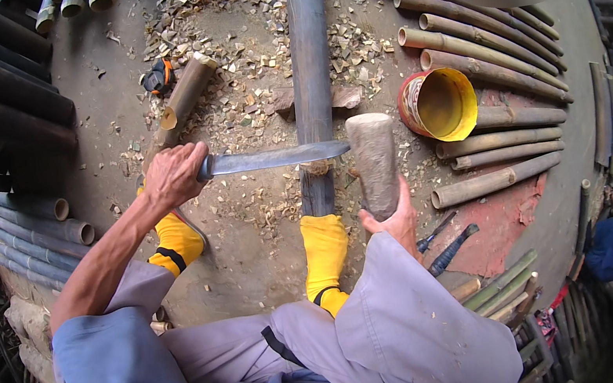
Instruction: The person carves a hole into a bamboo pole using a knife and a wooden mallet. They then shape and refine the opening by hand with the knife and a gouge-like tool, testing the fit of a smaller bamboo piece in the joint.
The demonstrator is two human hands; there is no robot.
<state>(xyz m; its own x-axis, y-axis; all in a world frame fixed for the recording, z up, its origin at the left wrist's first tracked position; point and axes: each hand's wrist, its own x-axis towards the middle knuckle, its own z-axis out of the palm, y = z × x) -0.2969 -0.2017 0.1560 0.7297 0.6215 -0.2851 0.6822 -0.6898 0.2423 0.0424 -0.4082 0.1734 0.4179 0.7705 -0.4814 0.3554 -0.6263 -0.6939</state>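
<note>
The long knife [278, 157] lies level across the middle of the frame, its long axis running left to right, handle at the left and tip pointing right toward the wooden mallet [376, 161]. The mallet stands nearly upright just right of centre, broad end up, and the dark bamboo pole [309, 48] runs almost vertically from the upper edge down to a yellow boot [324, 256], crossing behind the blade. The left hand [176, 178] is clenched around the knife's handle, hiding most of it; the right hand [397, 221] grasps the mallet at its lower end, which the fingers and the trouser knee partly cover. The pole's far end is cut off by the upper edge, and whether the blade touches the pole, or its tip the mallet, cannot be told. A blurred patch masks part of the upper right. The blade is long, straight and grey, with a dull sheen; the mallet is pale brown, rough and worn; the pole is grey-brown, with a raw, pale cut just below the blade. Pale wood chips [244, 38] litter the ground at upper centre.
</note>
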